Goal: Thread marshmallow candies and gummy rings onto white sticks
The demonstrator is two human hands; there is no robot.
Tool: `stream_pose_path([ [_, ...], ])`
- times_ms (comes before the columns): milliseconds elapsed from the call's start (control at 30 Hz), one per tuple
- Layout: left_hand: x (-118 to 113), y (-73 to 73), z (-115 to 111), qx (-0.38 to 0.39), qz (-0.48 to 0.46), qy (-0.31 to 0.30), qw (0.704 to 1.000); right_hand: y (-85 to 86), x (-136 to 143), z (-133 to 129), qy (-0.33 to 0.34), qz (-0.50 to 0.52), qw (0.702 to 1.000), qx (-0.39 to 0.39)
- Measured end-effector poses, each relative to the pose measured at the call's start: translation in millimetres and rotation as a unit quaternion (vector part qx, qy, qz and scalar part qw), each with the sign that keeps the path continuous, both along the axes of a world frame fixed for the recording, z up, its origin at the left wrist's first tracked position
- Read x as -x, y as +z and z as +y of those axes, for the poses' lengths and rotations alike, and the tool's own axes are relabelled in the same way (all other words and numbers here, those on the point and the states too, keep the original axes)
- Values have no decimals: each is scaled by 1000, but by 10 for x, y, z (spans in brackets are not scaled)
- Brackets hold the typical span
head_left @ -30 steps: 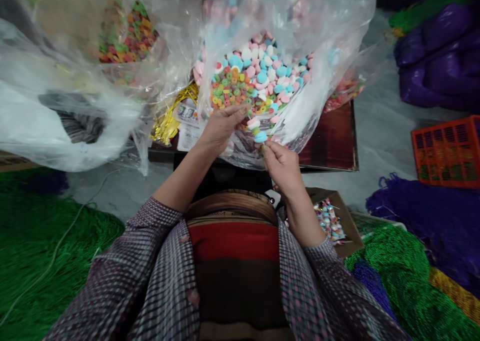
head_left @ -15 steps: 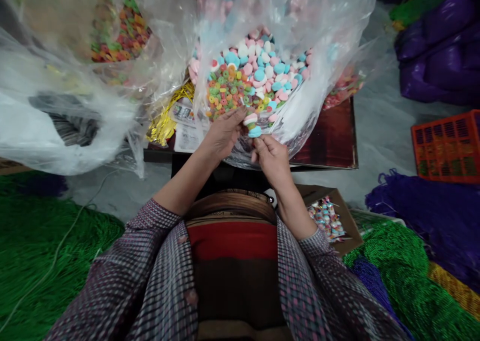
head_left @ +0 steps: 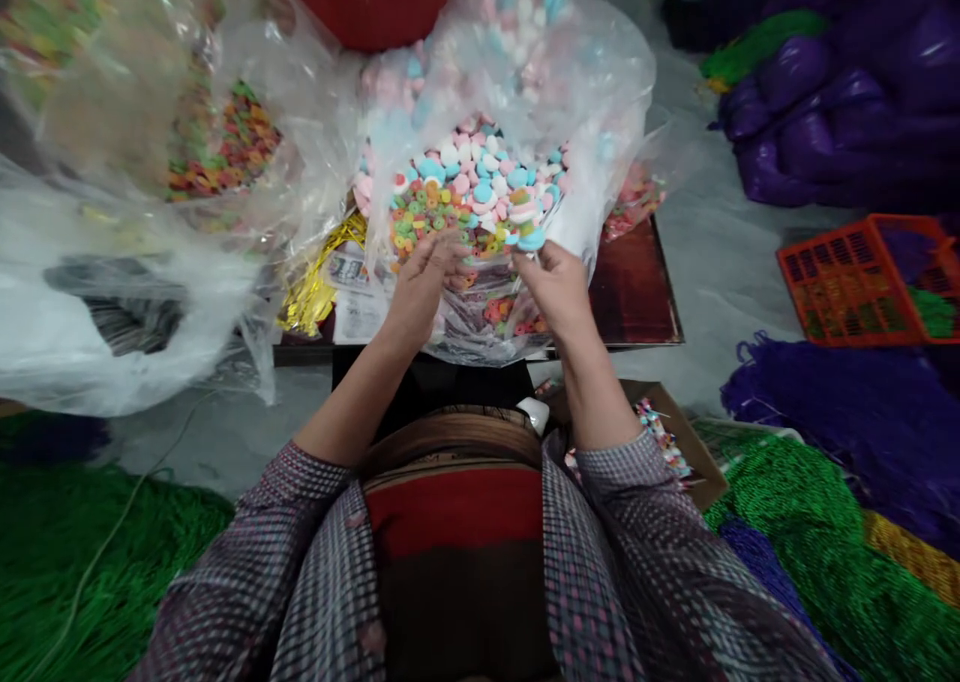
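Between thumb and fingers my right hand pinches a small stack of candies, pink, white, green and blue, held upright over an open clear bag. My left hand hovers over the bag's near part, its fingers apart and partly blurred, with nothing visible in them. Round pink, white and blue candies fill the bag's middle. Small ring-shaped gummies in orange, green and yellow lie just beyond my left hand.
Another clear bag of ring gummies lies at the left, beside gold ties. A cardboard box of wrapped candies stands below the dark red table. An orange crate is at the right.
The candy stack has gone up and right with my right hand. My left hand has come away from it to the left, and its fingers have opened. The view has shifted.
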State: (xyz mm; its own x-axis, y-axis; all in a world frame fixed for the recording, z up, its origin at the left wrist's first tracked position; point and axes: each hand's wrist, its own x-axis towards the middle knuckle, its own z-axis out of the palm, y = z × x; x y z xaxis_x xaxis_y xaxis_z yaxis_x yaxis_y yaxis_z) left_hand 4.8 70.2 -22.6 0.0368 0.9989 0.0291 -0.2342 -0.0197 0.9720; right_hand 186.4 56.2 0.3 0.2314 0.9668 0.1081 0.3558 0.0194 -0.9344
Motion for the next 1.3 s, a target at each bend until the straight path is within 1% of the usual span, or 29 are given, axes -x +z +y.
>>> stream_pose_path([
  [67,30,9,31,-36,55,-1,998,-2,-138,313,-56,-42,997,-13],
  [133,44,20,61,-77,115,-4,990,-18,-212,608,-79,-103,991,-8],
  [233,46,44,151,-137,217,20,966,-67,-205,902,-70,-187,980,16],
  [300,31,73,278,-182,298,45,936,-109,-161,980,-63,-234,970,23],
  [367,-10,114,456,-217,384,62,895,-150,-123,990,-64,-257,964,29],
  [400,-43,137,555,-223,427,66,874,-168,-112,982,-65,-257,964,32],
  [500,-190,217,824,-201,536,62,818,-215,-116,943,-72,-230,970,36],
  [567,-296,273,941,-183,590,55,784,-242,-143,917,-83,-184,979,29],
  [633,-375,325,999,-177,633,38,752,-267,-174,891,-92,-115,989,13],
  [700,-411,366,1012,-181,664,14,725,-286,-196,865,-89,-43,995,-4],
  [767,-410,384,1002,-186,676,4,713,-295,-199,840,-76,12,997,-19],
  [833,-389,379,993,-188,672,6,716,-290,-179,814,-68,44,996,-30],
  [933,-357,356,1004,-191,658,2,728,-251,-117,758,-73,71,994,-34],
  [1000,-341,359,1011,-189,636,4,748,-206,-75,707,-75,96,992,-13],
  [1033,-333,368,1003,-183,613,13,769,-179,-58,680,-75,111,991,2],
  [1067,-325,382,983,-173,578,25,797,-152,-45,654,-77,122,989,14],
  [1133,-312,408,894,-143,477,48,866,-100,-22,608,-87,124,988,22],
  [1167,-308,414,826,-131,421,50,896,-76,-8,587,-89,116,989,18],
  [1200,-305,412,747,-124,371,44,919,-55,11,567,-86,102,991,11],
  [1233,-305,401,662,-124,332,37,934,-37,38,547,-79,86,993,2],
  [1300,-306,357,499,-144,300,33,942,-9,110,500,-60,57,996,-17],
])
